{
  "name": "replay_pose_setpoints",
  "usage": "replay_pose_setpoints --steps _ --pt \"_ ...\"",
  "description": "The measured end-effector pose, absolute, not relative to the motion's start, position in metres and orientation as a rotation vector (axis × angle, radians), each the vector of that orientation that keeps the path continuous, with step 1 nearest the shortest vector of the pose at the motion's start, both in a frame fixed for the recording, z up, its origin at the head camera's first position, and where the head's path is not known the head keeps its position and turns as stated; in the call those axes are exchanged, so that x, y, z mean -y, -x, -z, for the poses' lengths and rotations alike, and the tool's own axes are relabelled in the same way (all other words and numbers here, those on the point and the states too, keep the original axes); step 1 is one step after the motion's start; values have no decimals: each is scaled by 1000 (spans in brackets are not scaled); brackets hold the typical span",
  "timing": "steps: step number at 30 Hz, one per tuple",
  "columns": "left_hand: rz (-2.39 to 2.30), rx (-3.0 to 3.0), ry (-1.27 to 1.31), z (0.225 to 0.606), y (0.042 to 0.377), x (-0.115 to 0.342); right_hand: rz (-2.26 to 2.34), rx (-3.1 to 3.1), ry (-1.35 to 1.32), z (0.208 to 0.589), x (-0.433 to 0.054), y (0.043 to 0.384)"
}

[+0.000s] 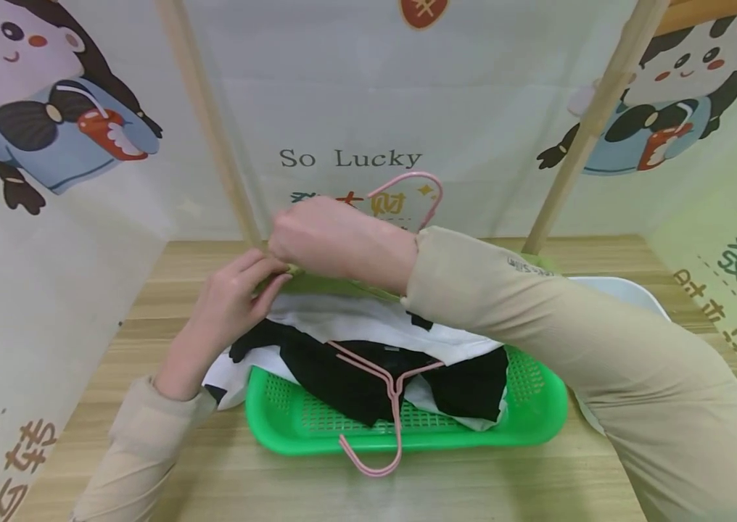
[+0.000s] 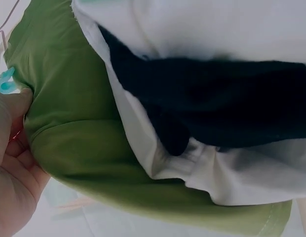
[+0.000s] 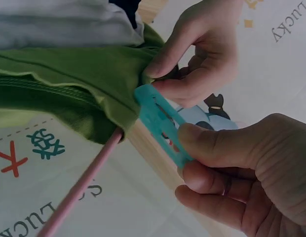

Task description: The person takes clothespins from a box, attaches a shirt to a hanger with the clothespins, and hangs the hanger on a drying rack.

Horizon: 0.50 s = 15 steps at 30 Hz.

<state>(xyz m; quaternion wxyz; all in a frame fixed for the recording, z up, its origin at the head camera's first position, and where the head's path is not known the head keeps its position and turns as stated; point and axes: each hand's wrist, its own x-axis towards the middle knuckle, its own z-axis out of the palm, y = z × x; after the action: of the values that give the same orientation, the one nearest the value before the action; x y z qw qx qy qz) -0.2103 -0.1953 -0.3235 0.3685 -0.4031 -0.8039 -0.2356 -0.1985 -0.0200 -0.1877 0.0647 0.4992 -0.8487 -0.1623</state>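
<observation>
A turquoise clothes peg (image 3: 160,123) is pinched between thumb and fingers of my right hand (image 1: 316,232). Its far end meets the edge of a green garment (image 3: 59,74); whether it bites the cloth I cannot tell. My left hand (image 1: 228,293) pinches that same garment edge between thumb and fingers, close beside the peg. Out of the green cloth comes a pink hanger (image 3: 84,182), its hook rising behind my right wrist in the head view. White and black cloth (image 2: 207,103) lies against the green garment. The right forearm hides part of the garment in the head view.
A green plastic basket (image 1: 408,441) stands beneath the clothes on the wooden table (image 1: 264,486). Another pink hanger (image 1: 397,406) hangs its hook over the basket's front rim. Partly behind my right sleeve is a white container (image 1: 623,290). Wooden posts (image 1: 564,181) stand at the back.
</observation>
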Motion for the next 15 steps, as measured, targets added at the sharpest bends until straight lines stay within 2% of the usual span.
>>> replay_pose_setpoints --steps 15 --pt "558 2010 999 325 207 198 563 2530 -1377 196 43 186"
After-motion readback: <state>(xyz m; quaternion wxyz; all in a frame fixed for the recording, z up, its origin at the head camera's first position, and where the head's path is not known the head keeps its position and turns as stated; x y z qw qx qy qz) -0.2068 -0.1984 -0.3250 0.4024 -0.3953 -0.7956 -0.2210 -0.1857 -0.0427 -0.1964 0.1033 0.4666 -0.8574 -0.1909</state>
